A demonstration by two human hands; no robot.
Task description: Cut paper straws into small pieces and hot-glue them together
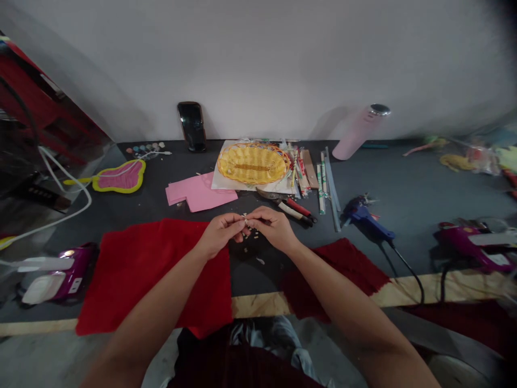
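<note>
My left hand [220, 233] and my right hand [275, 227] meet over the dark table, fingertips almost touching. Each is closed in a pinch on a small pale piece [244, 217], partly covered by the fingers and too small to name exactly. Several similar pale bits [256, 235] lie scattered on the table just below the hands. Behind the right hand are hand cutters [297, 207] with one red and one white handle. A bright red cloth [153, 269] lies beneath my left forearm, and a darker red cloth [351, 264] beneath my right.
A yellow woven basket [254, 164] sits on white sheets behind pink paper [202, 193]. Right of it are wrapped sticks [321, 183], a pink bottle [359, 132] and a blue glue gun [365, 218]. A phone [192, 126] leans on the wall. Purple power strips [75, 272] flank the table.
</note>
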